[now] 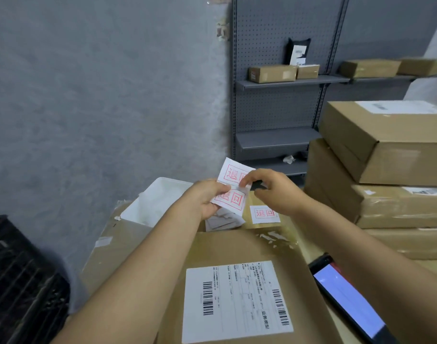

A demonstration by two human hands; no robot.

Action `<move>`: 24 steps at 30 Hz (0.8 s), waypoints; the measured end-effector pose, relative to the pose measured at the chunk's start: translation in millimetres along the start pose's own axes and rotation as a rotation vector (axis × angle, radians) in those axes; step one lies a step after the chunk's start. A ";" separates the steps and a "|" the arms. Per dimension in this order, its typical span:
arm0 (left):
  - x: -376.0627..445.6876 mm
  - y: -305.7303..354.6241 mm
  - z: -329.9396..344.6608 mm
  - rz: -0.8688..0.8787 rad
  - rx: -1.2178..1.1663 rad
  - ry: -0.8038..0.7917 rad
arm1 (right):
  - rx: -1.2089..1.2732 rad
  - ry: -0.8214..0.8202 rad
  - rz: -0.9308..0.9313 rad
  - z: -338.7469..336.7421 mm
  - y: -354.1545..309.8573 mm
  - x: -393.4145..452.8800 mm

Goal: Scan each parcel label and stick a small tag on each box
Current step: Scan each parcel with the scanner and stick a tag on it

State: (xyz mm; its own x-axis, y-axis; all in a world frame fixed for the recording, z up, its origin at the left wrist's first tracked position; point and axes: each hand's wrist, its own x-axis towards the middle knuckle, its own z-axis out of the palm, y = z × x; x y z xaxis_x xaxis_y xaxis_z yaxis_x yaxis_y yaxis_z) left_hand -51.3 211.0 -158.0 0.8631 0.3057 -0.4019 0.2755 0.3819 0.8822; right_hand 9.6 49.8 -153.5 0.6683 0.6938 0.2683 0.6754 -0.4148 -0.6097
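Observation:
A strip of white tags (233, 186) printed with red characters is held up above the boxes. My left hand (205, 198) grips the strip's lower tag, and my right hand (269, 188) pinches it at the middle with thumb and forefinger; something dark shows under the right palm. A brown box (227, 247) lies close in front with a white shipping label (237, 300) bearing barcodes. Beyond it, a second box carries one stuck red-print tag (264, 214). A handheld scanner (349, 297) with a lit screen lies to the right of the near box.
A white tray (158, 202) stands at the left behind the boxes. Stacked brown boxes (386, 155) rise at the right. A black crate (19, 276) sits low at the left. Grey pegboard shelving (282, 95) with small parcels lines the back wall.

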 end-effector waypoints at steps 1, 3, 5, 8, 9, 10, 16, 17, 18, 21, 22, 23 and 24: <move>-3.2 -1.1 0.7 0.032 0.024 -0.001 | 0.014 0.039 0.024 -0.5 2.2 -1.7; -10.4 -2.2 0.2 0.083 0.053 0.012 | -0.001 0.069 0.014 -0.3 4.6 -4.7; -16.9 -3.2 -1.5 0.127 0.101 0.030 | -0.026 0.083 -0.018 0.2 3.7 -7.5; -24.9 -4.7 -4.5 0.191 0.192 0.062 | -0.011 0.100 -0.027 2.3 0.6 -11.0; -27.3 -4.9 -5.5 0.214 0.226 0.072 | 0.014 0.096 -0.019 3.5 0.0 -11.7; -30.3 -4.9 -6.4 0.238 0.263 0.078 | 0.046 0.090 -0.006 4.3 -1.2 -12.4; -43.1 -2.2 -9.8 0.347 0.552 0.045 | 0.083 0.088 0.016 1.3 -4.3 -14.4; -43.9 -1.9 -10.3 0.363 0.580 0.041 | 0.067 0.096 0.012 1.6 -4.6 -14.6; -44.7 -1.7 -11.3 0.375 0.614 0.045 | 0.051 0.110 0.012 2.1 -4.4 -14.8; -44.2 -2.7 -17.9 0.376 0.737 0.103 | 0.026 0.182 0.054 0.9 0.0 -14.1; -42.2 -3.6 -21.7 0.365 0.781 0.138 | 0.035 0.215 0.087 -1.7 3.6 -13.3; -39.1 -4.5 -25.6 0.350 0.826 0.179 | 0.047 0.250 0.124 -5.3 8.0 -12.8; -35.6 -5.6 -29.0 0.330 0.868 0.219 | 0.051 0.282 0.158 -9.5 13.1 -12.7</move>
State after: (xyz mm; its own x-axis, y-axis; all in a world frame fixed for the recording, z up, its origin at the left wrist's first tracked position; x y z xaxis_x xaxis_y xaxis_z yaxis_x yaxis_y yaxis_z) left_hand -95.9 223.3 -155.8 0.8795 0.4722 -0.0600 0.3263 -0.5064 0.7982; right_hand 13.0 30.0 -157.7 0.8283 0.4299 0.3593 0.5450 -0.4692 -0.6949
